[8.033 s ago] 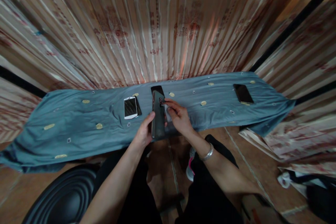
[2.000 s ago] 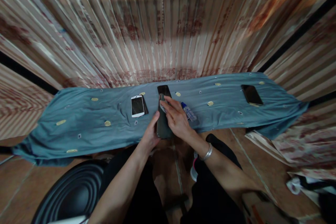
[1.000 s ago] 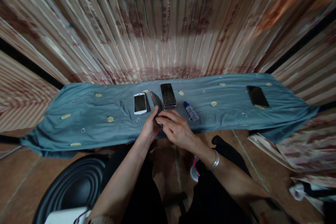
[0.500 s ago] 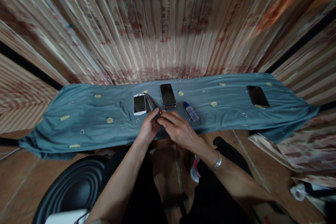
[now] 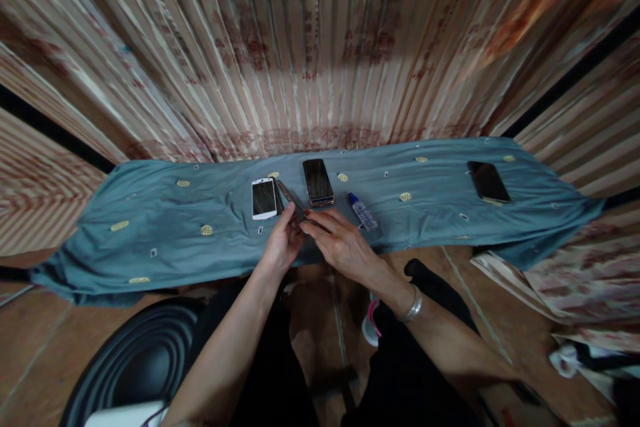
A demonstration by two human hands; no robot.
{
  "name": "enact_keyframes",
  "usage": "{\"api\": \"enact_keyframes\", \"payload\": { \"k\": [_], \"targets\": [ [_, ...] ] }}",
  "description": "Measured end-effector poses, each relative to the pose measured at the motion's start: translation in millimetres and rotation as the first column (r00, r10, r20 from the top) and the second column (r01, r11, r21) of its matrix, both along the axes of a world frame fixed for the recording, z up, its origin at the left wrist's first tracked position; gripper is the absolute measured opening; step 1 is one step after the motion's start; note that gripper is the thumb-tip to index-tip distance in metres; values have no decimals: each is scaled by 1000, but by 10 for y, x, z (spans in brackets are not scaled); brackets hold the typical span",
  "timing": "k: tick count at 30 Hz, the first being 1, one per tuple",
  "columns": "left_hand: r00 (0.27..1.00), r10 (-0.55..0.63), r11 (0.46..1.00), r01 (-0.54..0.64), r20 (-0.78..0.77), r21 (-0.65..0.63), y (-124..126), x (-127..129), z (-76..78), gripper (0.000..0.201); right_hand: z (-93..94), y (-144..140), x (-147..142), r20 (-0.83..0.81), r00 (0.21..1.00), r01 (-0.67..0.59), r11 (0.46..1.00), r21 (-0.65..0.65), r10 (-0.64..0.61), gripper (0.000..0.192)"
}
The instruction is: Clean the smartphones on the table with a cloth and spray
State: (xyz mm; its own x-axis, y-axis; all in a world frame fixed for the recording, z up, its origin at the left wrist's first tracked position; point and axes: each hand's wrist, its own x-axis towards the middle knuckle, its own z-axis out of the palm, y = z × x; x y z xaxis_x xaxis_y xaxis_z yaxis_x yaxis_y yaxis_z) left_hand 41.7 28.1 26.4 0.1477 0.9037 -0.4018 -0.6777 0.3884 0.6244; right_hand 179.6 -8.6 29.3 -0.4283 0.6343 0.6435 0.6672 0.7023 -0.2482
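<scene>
Head view, near to far. Nearest, at lower left: a round black ribbed object (image 5: 130, 367), partly cut by the frame edge. Above it, two bare forearms over dark-clothed legs, a silver bracelet (image 5: 413, 307) on the right wrist. Further out, both hands together at the near edge of a blue cloth (image 5: 165, 240). Left hand (image 5: 281, 248) curled, fingers closed around the lower end of a thin dark phone (image 5: 290, 199) held on edge and tilted away over the cloth. Right hand (image 5: 340, 245) just beside it, fingers stretched forward and pressed to the same phone near its lower part; exact grip of the right fingertips hard to tell.

Beyond the hands, on the cloth: a white-framed phone (image 5: 263, 199) face up, just left of the held one, with a dark edge showing beneath its right side. A black phone (image 5: 318, 181) flat just to the right. A small clear bottle (image 5: 363, 213) with a blue cap, lying on its side near the right hand. Well apart at far right, another dark phone (image 5: 489, 181). Farthest, striped patterned panels (image 5: 320, 47) behind the cloth.
</scene>
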Motion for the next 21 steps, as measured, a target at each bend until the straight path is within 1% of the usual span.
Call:
{"api": "enact_keyframes", "payload": {
  "k": [4,8,11,16,21],
  "targets": [
    [1000,-7,1000,7,9,-7,-38,52,-47,9,-24,48,13,-9,1000,28,1000,2,-28,32],
    [999,-38,999,38,5,-7,-57,71,-76,11,-29,80,19,-31,999,32,999,-36,-33,35],
    [1000,-27,999,27,-2,17,-36,49,-77,15,-11,74,28,-55,998,3,999,-48,-6,36],
    [999,49,999,-49,-10,-3,29,-13,-69,23,48,25,52,-65,995,-75,995,-67,71,35],
    [999,52,998,-52,-9,21,65,-40,-79,29,71,-26,58,-63,990,-128,989,-69,124,33]
  ]
}}
